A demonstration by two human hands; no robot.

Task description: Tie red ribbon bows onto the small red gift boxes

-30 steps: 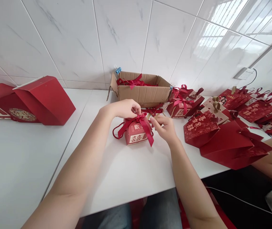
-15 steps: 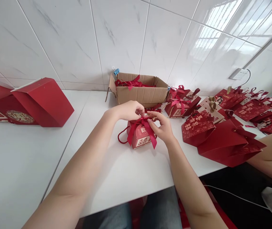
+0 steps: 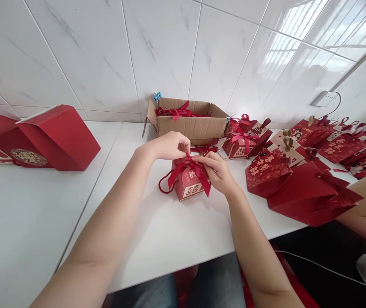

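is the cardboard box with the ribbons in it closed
No, the cardboard box stands open at the top, with red ribbons showing inside.

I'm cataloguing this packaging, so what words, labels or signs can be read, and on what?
"歡": sloping face of the small central box.
"囍": its front panel.
"囍": patterned red bag right of it, beside gold characters I can't read surely.
Too small or blurred: the round gold emblem at left, and lettering on the far-right bags.
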